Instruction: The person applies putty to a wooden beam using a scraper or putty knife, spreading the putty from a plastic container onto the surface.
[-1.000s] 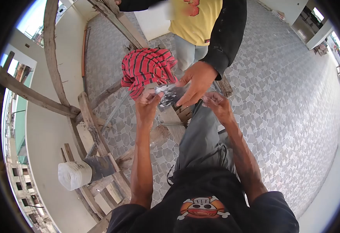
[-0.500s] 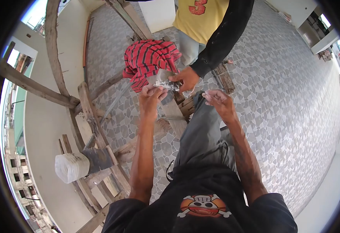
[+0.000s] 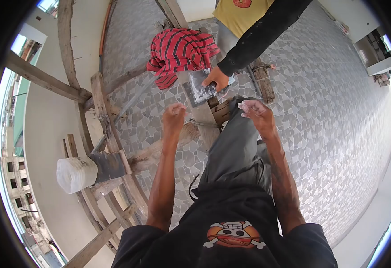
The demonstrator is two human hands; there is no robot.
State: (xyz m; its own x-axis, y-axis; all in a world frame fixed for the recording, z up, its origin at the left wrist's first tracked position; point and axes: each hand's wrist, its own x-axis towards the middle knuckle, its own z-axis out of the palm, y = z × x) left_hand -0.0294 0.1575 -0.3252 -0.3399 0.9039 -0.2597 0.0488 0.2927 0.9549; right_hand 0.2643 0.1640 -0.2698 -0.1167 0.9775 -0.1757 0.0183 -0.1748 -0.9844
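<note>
My left hand (image 3: pixel 174 117) hovers above the wooden plank, its fingers loosely bent and nothing visible in them. Over my thigh, my right hand (image 3: pixel 256 114) has curled fingers with whitish smears, the thumb a little apart from them. Between and beyond my hands, a co-worker's hand (image 3: pixel 217 79) in a black sleeve grips a flat dark piece with shiny whitish patches (image 3: pixel 196 85); I cannot make out its kind. That piece lies over the plank (image 3: pixel 208 129), apart from both my hands.
A red striped cloth (image 3: pixel 182 49) is bunched beyond the plank. At left stands rough timber framing (image 3: pixel 101 107), with a whitish translucent roll (image 3: pixel 75 174) by a dark block (image 3: pixel 108 166). More wood (image 3: pixel 262 82) lies on the patterned tile floor (image 3: pixel 329 111). The co-worker wears a yellow shirt (image 3: pixel 244 15).
My left hand has come away from the piece, which the co-worker's hand now holds alone and lower over the plank. My right hand stays near my leg. The view has shifted slightly.
</note>
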